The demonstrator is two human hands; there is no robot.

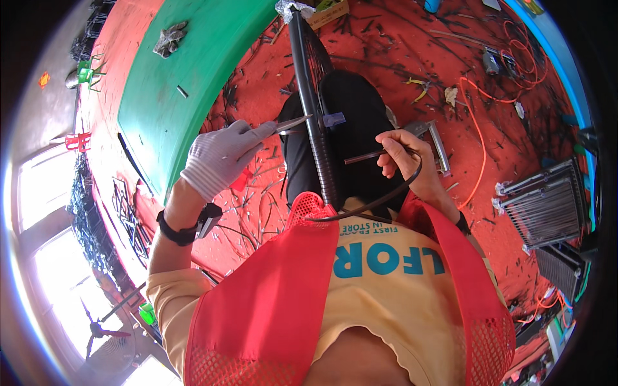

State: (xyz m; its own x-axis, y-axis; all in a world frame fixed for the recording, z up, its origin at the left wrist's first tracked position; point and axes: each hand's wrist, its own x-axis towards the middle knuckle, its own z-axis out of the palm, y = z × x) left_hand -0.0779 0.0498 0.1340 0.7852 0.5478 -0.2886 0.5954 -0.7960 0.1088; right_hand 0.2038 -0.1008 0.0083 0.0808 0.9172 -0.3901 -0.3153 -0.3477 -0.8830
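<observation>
In front of me a long dark frame bar (302,61) runs from the far end toward my lap, its nearer part wound with dark flat strip (324,164). My left hand (222,154), in a pale knitted glove, is closed on a pointed metal blade (293,124) whose handle is mostly hidden. The blade's tip reaches the bar at the upper end of the winding. My bare right hand (405,164) pinches a loose dark strip (365,157); its length curves down toward the bar's near end. A bluish translucent piece (334,119) sits beside the bar.
Dark strip scraps litter the red floor (380,48). A green table (199,38) stands at left, with a grey glove (170,40) on it. Yellow-handled pliers (420,90), a metal frame (440,147) and an orange hose (481,151) lie right. Dark slatted panels (544,206) stand farther right.
</observation>
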